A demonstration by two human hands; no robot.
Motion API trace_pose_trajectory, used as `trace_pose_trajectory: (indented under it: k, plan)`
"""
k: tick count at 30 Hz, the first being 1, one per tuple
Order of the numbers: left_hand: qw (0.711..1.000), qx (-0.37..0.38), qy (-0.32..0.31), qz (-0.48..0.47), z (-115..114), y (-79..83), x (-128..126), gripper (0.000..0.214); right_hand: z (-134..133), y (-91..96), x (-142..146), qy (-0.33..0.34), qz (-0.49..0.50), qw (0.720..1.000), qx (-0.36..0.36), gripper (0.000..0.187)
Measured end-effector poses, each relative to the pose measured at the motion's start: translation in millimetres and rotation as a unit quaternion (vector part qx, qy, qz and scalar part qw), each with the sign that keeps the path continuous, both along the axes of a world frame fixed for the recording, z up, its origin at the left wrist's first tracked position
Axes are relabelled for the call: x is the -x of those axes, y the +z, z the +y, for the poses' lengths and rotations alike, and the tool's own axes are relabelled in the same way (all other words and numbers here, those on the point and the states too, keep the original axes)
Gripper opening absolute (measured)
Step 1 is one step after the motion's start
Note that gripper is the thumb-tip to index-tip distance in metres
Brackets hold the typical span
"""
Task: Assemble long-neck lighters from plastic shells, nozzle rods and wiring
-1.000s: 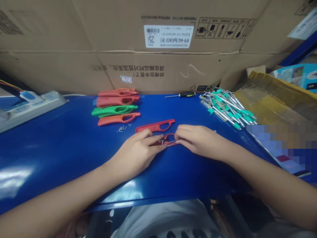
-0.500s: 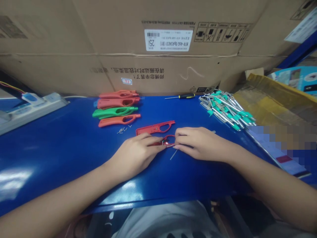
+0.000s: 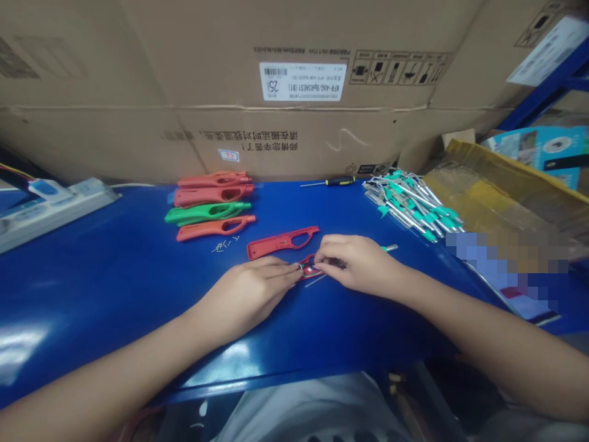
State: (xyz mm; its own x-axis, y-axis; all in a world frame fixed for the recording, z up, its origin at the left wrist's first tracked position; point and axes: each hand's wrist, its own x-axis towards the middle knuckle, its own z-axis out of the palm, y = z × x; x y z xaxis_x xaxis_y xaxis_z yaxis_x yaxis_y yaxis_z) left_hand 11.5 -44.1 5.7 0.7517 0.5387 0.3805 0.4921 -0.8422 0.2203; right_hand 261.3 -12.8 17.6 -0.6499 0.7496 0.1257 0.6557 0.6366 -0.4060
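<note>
My left hand [image 3: 246,294] rests its fingertips on a small red plastic handle part [image 3: 309,267], which has a ring shape and wires or metal bits at its middle. My right hand [image 3: 356,264] pinches at the same part from the other side and holds a metal rod with a green sleeve [image 3: 389,248], its middle hidden under my palm. A thin metal pin [image 3: 315,280] lies just below the ring. Just above my hands lies a longer red plastic handle half [image 3: 280,244], touched by neither hand.
Orange and green plastic handles [image 3: 211,205] lie stacked at the back of the blue table [image 3: 115,288], with small metal pins [image 3: 223,245] in front. A screwdriver [image 3: 338,181] and a bundle of green-sleeved metal probes [image 3: 411,205] lie at the back right. A power strip [image 3: 50,212] sits left; cardboard boxes [image 3: 294,135] form the back.
My right hand has moved left and closed in over the red ring part, with the green-sleeved rod now showing beyond it. The thin pin has shifted left, and the whole view has tilted slightly.
</note>
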Motion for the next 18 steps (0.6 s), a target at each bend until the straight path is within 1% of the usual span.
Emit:
trace_pose_trajectory:
  k: [5,10,14,16,18]
  plan:
    - [0.999,0.008,-0.013,0.035,0,2.3,2,0.032,2,-2.9,2,0.015,0.018,1.0,0.005,0.013]
    - [0.999,0.018,-0.015,0.039,1,4.3,3,0.032,5,-6.6,4,0.042,0.059,0.997,0.017,0.014]
    - [0.999,0.03,-0.019,0.042,7,7.9,9,0.033,6,-3.9,2,0.054,0.088,0.994,0.019,0.016]
    - [0.998,0.042,-0.017,0.039,11,9.7,13,0.034,10,1.1,-3,0.033,0.082,0.996,-0.003,0.019]
    - [0.998,0.052,-0.01,0.034,13,11.2,16,0.033,16,8.6,-14,-0.03,0.055,0.997,-0.042,0.023]
